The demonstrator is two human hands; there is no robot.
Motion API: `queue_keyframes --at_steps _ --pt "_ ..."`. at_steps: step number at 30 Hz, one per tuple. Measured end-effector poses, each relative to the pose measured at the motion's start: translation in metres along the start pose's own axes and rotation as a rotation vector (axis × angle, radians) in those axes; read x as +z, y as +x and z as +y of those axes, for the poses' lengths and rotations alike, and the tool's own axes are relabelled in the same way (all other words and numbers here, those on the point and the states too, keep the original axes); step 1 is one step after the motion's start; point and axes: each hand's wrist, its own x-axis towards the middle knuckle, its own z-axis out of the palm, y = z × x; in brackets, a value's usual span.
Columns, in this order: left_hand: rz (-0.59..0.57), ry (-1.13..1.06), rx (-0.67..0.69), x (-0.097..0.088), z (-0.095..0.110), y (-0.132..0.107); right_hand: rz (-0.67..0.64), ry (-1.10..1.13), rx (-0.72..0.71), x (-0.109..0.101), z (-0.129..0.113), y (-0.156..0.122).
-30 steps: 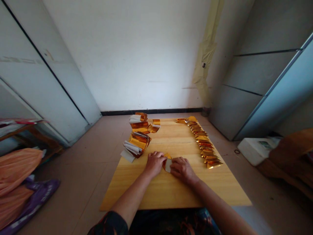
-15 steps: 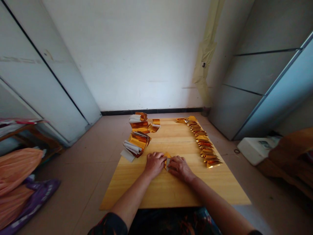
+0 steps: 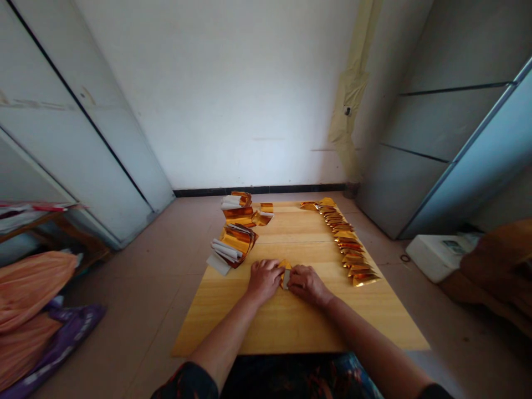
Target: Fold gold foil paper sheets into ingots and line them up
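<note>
Gold-and-grey, partly folded foil paper (image 3: pixel 286 279), one piece, lies near the middle of the pale wooden rectangular table (image 3: pixel 291 327), between two bare hands; the left hand (image 3: pixel 265 280) has bent fingers at its left edge, the right hand (image 3: pixel 308 284) curled fingers at its right, though whether they pinch or only press I cannot tell. Folding seems in hand, and the next move likely calls for flattening a crease; one row of pointed gold foil pieces (image 3: pixel 351 249), too overlapped to count, lines the table's right side, and at least two curled gold-and-grey paper bundles (image 3: pixel 239 241) sit by its left edge
</note>
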Motion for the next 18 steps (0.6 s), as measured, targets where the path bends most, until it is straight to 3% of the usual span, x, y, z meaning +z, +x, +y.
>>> queue_keyframes --at_steps 12,18 --pt "0.017 -0.022 0.027 -0.0009 0.0005 -0.0051 -0.030 0.329 -0.115 -0.0057 -0.0028 0.0071" --pt "0.016 -0.024 0.029 -0.0008 0.0005 -0.0049 0.011 0.403 -0.066 -0.0022 0.0020 0.0043"
